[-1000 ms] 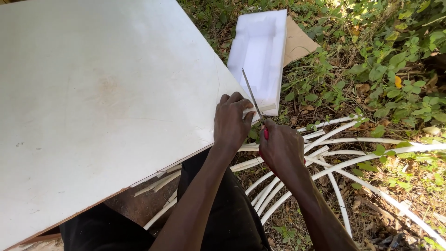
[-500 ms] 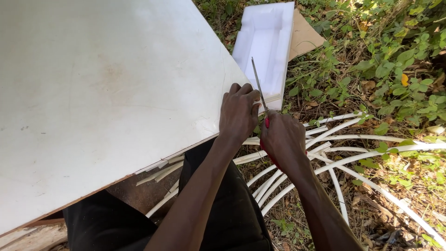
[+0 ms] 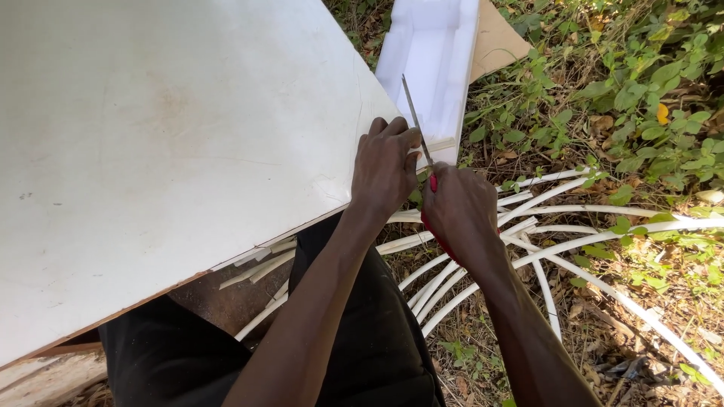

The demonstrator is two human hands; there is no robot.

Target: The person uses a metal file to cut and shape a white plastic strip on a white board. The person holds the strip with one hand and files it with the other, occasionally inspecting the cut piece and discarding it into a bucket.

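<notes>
Head view: thin steel blade (image 3: 413, 113), red handle (image 3: 433, 183), tilted upright.

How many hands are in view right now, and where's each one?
2. The left hand rests on the white board's corner edge; the right hand beside it grips a red-handled blade. No other hands show.

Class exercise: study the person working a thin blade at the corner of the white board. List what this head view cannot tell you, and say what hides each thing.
- Red tool handle: mostly wrapped by the right hand, so its shape is unclear.
- Corner of the white board: covered by the left hand.
- Whether the blade touches the board: cannot tell.
- White foam tray: top cut off by the frame edge.
- White strips: near ends hidden behind the arms.
</notes>
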